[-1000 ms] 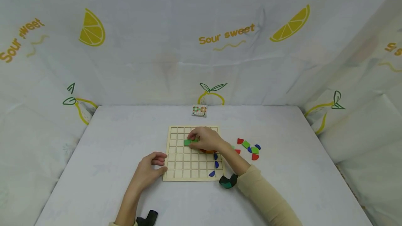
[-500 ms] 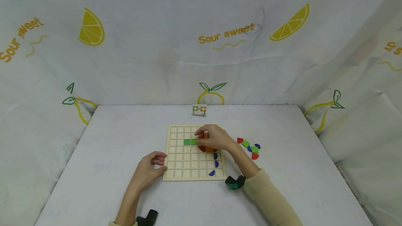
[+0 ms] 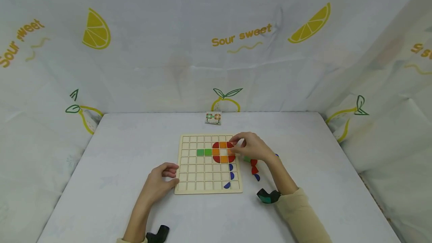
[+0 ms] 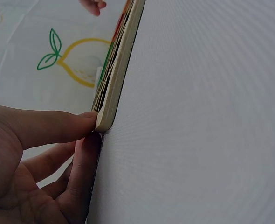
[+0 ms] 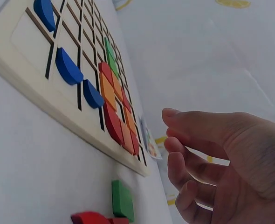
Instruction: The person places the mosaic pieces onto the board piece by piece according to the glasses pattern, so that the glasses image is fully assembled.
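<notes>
A wooden grid board lies on the table with coloured tiles in it. Two green tiles sit side by side, left of a ring of red and orange tiles. Several blue segment pieces lie down the board's right side. At the left edge, my left hand touches the board with thumb and fingertips. My right hand hovers over the ring's right side, its fingers loosely bent; nothing shows between them in the right wrist view.
Loose red pieces and a green tile lie right of the board, partly hidden by my right hand and forearm. A small pattern card is at the table's back. A printed cloth hangs behind.
My right hand has moved right from beside the green tiles, uncovering most of the red and orange ring, and now covers some loose pieces. My left hand stays at the board's edge.
</notes>
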`<action>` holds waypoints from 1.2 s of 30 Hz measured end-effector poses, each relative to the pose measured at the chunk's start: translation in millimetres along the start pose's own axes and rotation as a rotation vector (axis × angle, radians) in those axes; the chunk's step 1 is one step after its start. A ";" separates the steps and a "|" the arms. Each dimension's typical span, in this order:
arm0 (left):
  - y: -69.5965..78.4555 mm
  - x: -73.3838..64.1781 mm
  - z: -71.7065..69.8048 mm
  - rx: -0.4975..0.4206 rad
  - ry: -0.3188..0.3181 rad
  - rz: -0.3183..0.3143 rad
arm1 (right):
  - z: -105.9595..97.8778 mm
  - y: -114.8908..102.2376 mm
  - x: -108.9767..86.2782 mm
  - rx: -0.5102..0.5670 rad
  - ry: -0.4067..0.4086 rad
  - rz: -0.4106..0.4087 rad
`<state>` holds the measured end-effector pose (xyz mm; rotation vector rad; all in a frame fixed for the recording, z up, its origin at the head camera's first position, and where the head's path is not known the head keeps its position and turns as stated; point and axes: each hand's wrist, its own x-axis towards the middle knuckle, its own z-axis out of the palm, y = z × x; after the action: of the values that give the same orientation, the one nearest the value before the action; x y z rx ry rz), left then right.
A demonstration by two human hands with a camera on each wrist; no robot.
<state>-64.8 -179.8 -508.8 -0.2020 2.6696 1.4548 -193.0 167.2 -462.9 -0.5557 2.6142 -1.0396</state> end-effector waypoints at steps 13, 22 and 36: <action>-1.1 0.6 -0.8 -0.008 -0.005 0.001 | -21.7 33.2 -22.1 -0.014 0.028 0.077; 0.0 0.2 0.3 -0.003 0.003 -0.001 | -27.9 45.2 -28.3 -0.011 -0.077 0.115; 0.7 -0.6 -0.8 -0.009 -0.001 -0.003 | -31.8 50.5 -35.3 0.021 -0.177 0.142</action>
<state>-64.4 -180.1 -507.7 -0.2059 2.6611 1.4664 -186.4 235.6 -472.1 -0.4294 2.4462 -0.9283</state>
